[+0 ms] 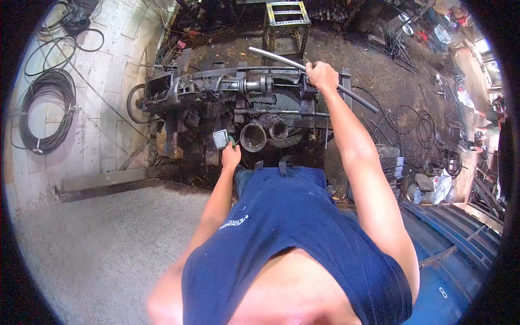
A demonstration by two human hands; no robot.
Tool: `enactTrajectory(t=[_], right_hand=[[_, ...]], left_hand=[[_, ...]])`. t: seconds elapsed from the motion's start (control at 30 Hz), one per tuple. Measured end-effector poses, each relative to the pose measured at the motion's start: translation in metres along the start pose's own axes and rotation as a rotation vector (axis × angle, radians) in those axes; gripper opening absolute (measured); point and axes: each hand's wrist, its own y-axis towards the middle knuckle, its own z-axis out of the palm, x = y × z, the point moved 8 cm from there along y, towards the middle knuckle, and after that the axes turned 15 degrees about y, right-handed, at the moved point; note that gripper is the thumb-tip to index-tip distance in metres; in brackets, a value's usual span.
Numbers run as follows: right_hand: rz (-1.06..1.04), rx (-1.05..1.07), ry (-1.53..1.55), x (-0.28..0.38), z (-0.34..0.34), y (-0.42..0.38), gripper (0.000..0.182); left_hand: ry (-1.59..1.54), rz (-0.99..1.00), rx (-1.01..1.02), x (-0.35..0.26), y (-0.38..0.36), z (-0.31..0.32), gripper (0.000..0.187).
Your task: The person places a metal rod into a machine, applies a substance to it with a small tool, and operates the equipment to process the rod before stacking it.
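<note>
My right hand [322,76] is closed around a long grey metal pipe [276,57] that lies slanted across the top of a dark, greasy machine [238,103]. My left hand [231,157] rests at the machine's near edge, fingers on a small grey box with a green part [221,138]. Two round openings [253,136] sit in the machine just right of that hand. My dark blue shirt fills the lower middle of the view.
Coiled black cables [49,111] lie on pale tiles at the left. A yellow perforated metal frame [286,15] stands behind the machine. Wire loops, metal bars and scrap [428,130] cover the dirty floor at the right. A blue metal panel [460,238] lies lower right.
</note>
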Motion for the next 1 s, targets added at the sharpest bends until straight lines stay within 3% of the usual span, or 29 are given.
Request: enactTrajectory(t=[0.43, 1.0], right_hand=[[-0.055, -0.041, -0.01, 0.006, -0.001, -0.004, 0.054], [0.033, 0.006, -0.01, 0.0, -0.003, -0.003, 0.057]], left_hand=[[0.017, 0.024, -0.038, 0.003, -0.001, 0.0, 0.047], [0.013, 0.034, -0.048, 0.008, 0.002, 0.006, 0.047]])
